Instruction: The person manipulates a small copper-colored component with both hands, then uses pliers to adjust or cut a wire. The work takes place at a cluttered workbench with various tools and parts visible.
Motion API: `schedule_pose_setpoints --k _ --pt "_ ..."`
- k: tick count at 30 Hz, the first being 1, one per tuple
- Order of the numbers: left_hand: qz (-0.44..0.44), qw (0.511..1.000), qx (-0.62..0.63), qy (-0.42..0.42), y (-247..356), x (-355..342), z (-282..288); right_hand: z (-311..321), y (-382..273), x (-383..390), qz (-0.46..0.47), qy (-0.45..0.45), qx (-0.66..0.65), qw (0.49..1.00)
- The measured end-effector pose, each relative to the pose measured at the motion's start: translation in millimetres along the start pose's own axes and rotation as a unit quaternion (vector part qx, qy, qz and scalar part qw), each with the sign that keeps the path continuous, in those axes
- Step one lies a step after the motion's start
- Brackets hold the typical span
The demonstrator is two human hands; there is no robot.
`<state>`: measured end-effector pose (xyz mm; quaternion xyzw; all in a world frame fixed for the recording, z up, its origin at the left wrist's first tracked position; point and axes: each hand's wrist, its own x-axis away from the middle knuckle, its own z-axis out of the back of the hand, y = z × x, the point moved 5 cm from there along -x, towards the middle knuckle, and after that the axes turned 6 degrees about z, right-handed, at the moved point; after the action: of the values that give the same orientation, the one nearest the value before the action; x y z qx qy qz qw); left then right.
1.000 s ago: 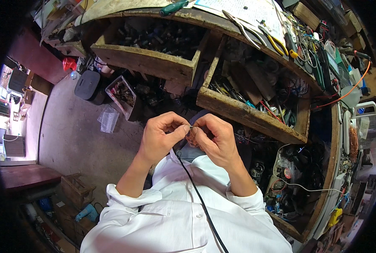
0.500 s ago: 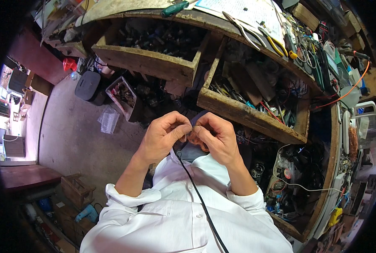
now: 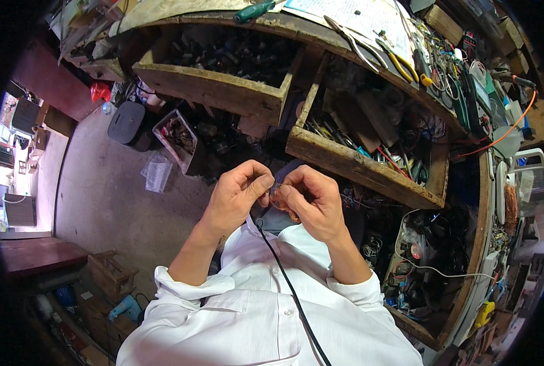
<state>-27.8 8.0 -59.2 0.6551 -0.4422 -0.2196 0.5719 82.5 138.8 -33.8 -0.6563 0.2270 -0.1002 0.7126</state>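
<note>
In front of my chest, my right hand (image 3: 316,198) pinches a small copper-coloured bundle (image 3: 277,197) that looks like thin wound wire. Part of the bundle shows below the fingers; the rest is hidden behind them. My left hand (image 3: 238,194) is closed close beside it, thumb and forefinger pressed together. Whatever lies between those left fingertips is too small to make out. Both hands are held in the air above my lap, with a narrow gap between their fingertips.
Ahead, an open wooden drawer (image 3: 363,171) holds tools, and another drawer (image 3: 211,91) is full of dark small parts. Pliers (image 3: 400,66) and a green-handled screwdriver (image 3: 253,12) lie on the bench. A box of scrap (image 3: 177,143) stands on the floor. A black cord (image 3: 287,277) hangs down my shirt.
My fingertips have moved slightly apart, the left hand shifting a little to the left. More of the copper-coloured bundle shows between the hands.
</note>
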Motion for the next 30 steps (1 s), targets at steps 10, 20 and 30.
schedule_pose_setpoints --k 10,20,30 --pt "0.047 0.984 0.171 -0.012 -7 -3 1 -3 2 0 -0.028 -0.030 -0.028 0.999" --pt "-0.082 0.994 -0.030 0.064 -2 -2 9 -2 16 0 -0.073 0.001 -0.123 0.990" --pt "0.020 0.999 -0.001 0.027 -4 2 -2 5 25 0 -0.103 0.014 -0.156 0.982"
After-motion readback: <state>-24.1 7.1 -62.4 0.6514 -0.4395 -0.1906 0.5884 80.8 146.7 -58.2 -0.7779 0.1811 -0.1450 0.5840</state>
